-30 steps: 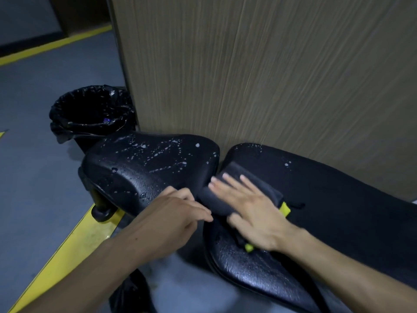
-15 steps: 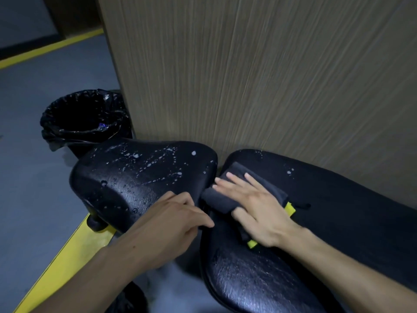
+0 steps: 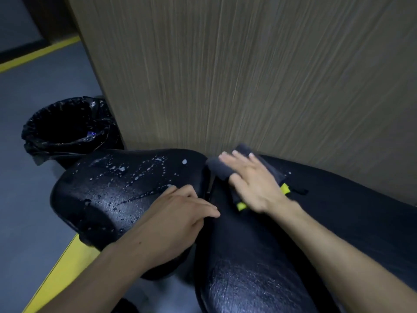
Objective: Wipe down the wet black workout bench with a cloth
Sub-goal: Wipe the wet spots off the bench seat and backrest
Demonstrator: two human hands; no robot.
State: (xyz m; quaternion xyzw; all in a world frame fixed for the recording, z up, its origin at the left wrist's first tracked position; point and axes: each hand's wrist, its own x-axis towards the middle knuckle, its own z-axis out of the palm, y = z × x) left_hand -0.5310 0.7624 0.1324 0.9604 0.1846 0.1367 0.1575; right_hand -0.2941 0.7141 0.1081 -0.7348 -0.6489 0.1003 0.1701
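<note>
One head-worn view looks steeply down from close above the black bench surface (image 3: 259, 256), facing the wood-grain wall (image 3: 248, 75) just behind it.

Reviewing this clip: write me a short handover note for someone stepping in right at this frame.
Right hand: fingers flat, pressing the dark cloth onto the far end of the long pad, near the wood panel.
Left hand: rests across the gap between pads, holding nothing.
Done: long pad shows no beads, only a damp sheen near the camera.
Left: seat pad is covered in droplets; wipe it next.
</note>
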